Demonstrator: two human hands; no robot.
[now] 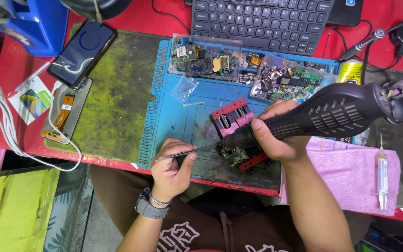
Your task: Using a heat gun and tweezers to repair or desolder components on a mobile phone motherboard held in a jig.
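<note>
My right hand (276, 135) grips a large black hot-air tool (332, 114), its nozzle pointed down at a small green circuit board (233, 154). The board is clamped in a red holder (236, 119) on the blue work mat (178, 121). Metal tweezers (187, 152) are pinched in my left hand (173, 163), their tips reaching right toward the board just under the nozzle. A watch and a bracelet sit on my left wrist.
Two clear trays of circuit parts (206, 58) (285, 79) lie at the mat's far edge, below a black keyboard (262, 21). A dark phone (82, 51) and a flex cable lie left. A pink cloth (350, 172) and a syringe (382, 179) lie right.
</note>
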